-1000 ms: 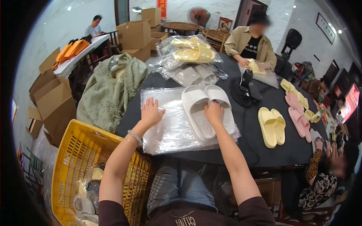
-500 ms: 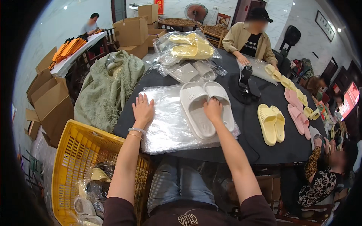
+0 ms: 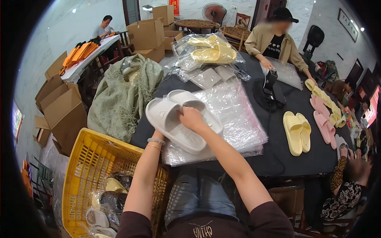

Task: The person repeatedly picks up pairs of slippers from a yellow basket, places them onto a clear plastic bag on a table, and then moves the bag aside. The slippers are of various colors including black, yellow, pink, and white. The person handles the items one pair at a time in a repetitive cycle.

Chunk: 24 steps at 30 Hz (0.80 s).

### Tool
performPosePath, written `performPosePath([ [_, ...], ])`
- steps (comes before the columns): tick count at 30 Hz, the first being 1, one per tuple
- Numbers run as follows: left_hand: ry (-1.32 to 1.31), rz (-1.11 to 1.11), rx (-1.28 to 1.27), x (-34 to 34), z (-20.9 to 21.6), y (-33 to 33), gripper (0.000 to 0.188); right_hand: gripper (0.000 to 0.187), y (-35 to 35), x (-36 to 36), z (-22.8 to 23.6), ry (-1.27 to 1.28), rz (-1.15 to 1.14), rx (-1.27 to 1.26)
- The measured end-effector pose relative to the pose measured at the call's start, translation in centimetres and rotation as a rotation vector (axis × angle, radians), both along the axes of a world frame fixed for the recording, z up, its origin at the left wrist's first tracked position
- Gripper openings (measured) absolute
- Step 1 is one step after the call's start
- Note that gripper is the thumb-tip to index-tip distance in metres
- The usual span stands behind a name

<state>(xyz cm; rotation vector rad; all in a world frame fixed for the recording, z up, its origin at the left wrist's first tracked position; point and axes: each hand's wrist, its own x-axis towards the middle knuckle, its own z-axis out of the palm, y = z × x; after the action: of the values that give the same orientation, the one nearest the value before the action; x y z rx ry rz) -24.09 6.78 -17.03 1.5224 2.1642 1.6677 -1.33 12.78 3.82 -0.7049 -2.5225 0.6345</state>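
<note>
Tiled room with pale marble-patterned walls; black-covered counter (image 3: 317, 158) before the seated person. A pair of white slippers (image 3: 168, 115) lies over the left part of a stack of clear plastic bags (image 3: 238, 115) at the counter's near edge, toes directed to the upper left. The right hand (image 3: 190, 119) pinches the pair where the two slippers meet, at the straps. The left hand (image 3: 158, 135) reaches beneath the left slipper, which hides most of it; whether its fingers are spread or pressed together cannot be told. Beyond the stack, bagged grey slippers (image 3: 206, 78) lie just in front of bagged yellow slippers (image 3: 214, 54). To the right stand a black device (image 3: 270, 89), a loose yellow pair (image 3: 293, 131) and a pink pair (image 3: 324, 127). At left, a green woven sack (image 3: 119, 103) sits beside the counter, above a yellow plastic crate (image 3: 91, 139) containing further bagged footwear. Across the counter, a co-worker (image 3: 274, 43) in a tan overshirt extends one hand toward other yellow slippers (image 3: 311, 83).
</note>
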Motion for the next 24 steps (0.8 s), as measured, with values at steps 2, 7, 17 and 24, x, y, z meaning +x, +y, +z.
performPosePath([
  [2,0.052,0.144,-0.037,0.0,0.0,0.0,0.052,0.03,0.9,0.1,-0.8,-0.009,-0.053,-0.011],
  [7,0.485,0.357,-0.645,10.9,14.7,0.2,0.056,0.025,7.2,7.0,-2.5,-0.07,-0.318,0.148],
  [17,0.392,0.38,-0.608,11.3,15.3,-0.5,0.055,0.032,13.8,14.9,-2.9,-0.124,-0.652,0.136],
  [24,0.433,0.386,-0.586,11.3,15.0,-0.2,0.055,0.03,15.1,15.3,-4.6,-0.09,-0.723,0.235],
])
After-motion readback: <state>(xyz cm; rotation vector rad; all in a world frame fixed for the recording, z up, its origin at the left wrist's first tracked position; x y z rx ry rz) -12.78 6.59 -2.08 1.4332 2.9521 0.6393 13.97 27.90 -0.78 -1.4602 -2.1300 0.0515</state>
